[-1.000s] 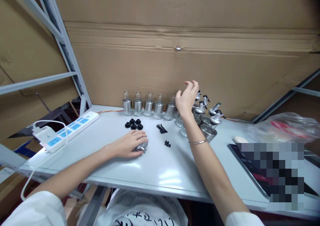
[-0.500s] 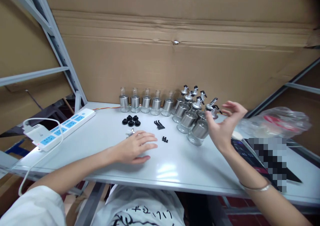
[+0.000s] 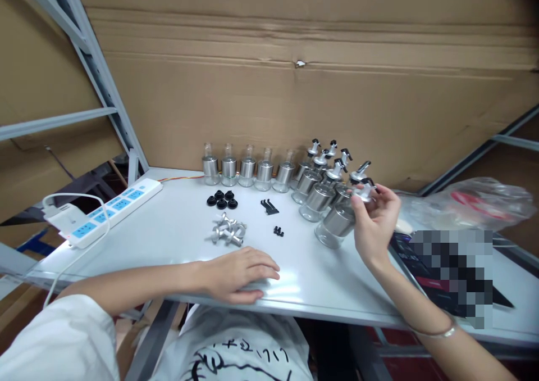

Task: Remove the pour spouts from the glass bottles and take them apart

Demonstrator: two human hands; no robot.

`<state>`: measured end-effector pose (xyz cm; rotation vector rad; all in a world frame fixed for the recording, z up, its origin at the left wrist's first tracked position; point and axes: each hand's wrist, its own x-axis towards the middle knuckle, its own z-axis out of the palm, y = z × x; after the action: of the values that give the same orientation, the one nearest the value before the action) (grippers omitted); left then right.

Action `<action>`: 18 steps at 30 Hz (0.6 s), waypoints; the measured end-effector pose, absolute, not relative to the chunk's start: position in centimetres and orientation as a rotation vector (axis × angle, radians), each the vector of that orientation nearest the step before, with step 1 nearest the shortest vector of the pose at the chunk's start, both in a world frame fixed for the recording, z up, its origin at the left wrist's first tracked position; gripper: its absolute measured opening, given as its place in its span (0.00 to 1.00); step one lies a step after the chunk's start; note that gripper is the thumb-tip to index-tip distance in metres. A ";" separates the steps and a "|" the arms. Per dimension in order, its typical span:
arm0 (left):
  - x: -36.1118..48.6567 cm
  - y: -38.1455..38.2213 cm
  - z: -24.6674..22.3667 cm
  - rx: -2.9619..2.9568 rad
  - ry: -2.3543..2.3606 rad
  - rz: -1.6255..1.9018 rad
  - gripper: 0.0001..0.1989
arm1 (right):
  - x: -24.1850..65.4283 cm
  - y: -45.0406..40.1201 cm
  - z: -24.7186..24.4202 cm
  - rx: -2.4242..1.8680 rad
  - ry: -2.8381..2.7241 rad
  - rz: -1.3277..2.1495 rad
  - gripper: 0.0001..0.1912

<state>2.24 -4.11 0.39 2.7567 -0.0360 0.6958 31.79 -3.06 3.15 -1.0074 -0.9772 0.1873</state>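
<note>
At the right, my right hand (image 3: pixel 376 223) is closed around the silver pour spout (image 3: pixel 364 191) topping the nearest glass bottle (image 3: pixel 338 221), which has a metal sleeve and leans slightly. Behind it stand several more bottles (image 3: pixel 319 198) fitted with silver-and-black spouts. My left hand (image 3: pixel 242 274) lies palm down by the front edge, fingers stretched, holding nothing. Just beyond it is a pile of silver spout bodies (image 3: pixel 228 229). Farther back lie black stoppers (image 3: pixel 222 199), thin black levers (image 3: pixel 269 207) and tiny black caps (image 3: pixel 278 231).
Several bottles without spouts (image 3: pixel 246 172) line the cardboard wall (image 3: pixel 269 100). A power strip (image 3: pixel 115 209) with a white cable sits at the left. On the right are a tablet-like device (image 3: pixel 421 268), partly blurred out, and a clear plastic bag (image 3: pixel 475 204).
My right hand has closed from an open pose onto the spout. My left hand has drawn back toward the front edge, uncovering the silver spout pile. The view has shifted slightly.
</note>
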 end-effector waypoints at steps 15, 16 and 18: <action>4.6 -4.5 -0.2 1.921 0.295 0.491 0.55 | 22.1 -10.0 4.2 -0.702 -1.577 0.996 0.14; 4.8 -4.5 -0.1 1.887 0.296 0.494 0.52 | 21.6 -9.9 4.3 -0.668 -1.612 1.013 0.14; 4.8 -4.3 -0.2 1.831 0.313 0.463 0.41 | 20.9 -9.6 4.2 -0.623 -1.649 1.023 0.14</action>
<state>4.84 -4.32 -0.18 1.8308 0.3134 0.4628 20.89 -9.61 4.22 -0.6227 -1.6493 1.0229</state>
